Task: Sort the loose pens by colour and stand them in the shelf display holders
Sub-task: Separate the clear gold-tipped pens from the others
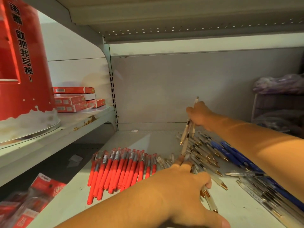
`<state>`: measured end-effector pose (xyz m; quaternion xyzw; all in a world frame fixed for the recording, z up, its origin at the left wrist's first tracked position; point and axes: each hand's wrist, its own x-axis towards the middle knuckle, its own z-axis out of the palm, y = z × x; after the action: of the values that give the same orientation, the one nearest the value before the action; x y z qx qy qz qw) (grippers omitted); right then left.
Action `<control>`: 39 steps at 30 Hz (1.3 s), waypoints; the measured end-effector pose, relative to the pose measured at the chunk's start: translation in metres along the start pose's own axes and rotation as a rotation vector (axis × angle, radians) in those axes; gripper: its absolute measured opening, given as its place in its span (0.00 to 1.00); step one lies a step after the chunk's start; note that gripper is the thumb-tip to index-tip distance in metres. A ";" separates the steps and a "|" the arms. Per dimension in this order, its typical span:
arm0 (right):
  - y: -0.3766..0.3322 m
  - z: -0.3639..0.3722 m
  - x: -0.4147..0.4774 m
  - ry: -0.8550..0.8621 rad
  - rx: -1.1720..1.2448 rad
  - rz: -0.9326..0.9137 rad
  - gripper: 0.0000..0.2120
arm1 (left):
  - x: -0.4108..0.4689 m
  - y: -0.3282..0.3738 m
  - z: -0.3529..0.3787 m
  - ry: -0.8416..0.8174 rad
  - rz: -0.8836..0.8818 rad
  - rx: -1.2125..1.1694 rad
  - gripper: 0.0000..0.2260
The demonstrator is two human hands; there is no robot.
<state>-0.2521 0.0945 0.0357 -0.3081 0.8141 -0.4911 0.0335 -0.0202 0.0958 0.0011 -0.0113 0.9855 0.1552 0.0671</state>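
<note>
Red pens (121, 168) lie in a side-by-side row on the shelf (69, 199), long axes front to back, caps toward the back wall. Right of the red pens is a loose heap of clear pens (205, 155) with gold tips, tips mostly toward front-right. Beyond those, blue pens (230, 152) lie diagonally. Right hand (199, 115), up behind the clear heap, grips a few clear pens (186, 134), near upright, tips down. Left hand (182, 183), just right of the red pens, fingers curled over clear pens on the shelf, pinching one. Red boxes (75, 99) stack on the side shelf, left of the red pens, beside a red stand (24, 63)
</note>
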 end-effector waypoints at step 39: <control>0.017 -0.061 -0.137 -0.762 -0.593 -0.202 0.13 | -0.004 0.006 0.020 0.006 -0.246 0.166 0.47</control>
<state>-0.1710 0.2211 0.0194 -0.5395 0.8147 -0.0914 0.1921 -0.0134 0.1072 -0.0156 -0.1270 0.9863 0.0640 0.0835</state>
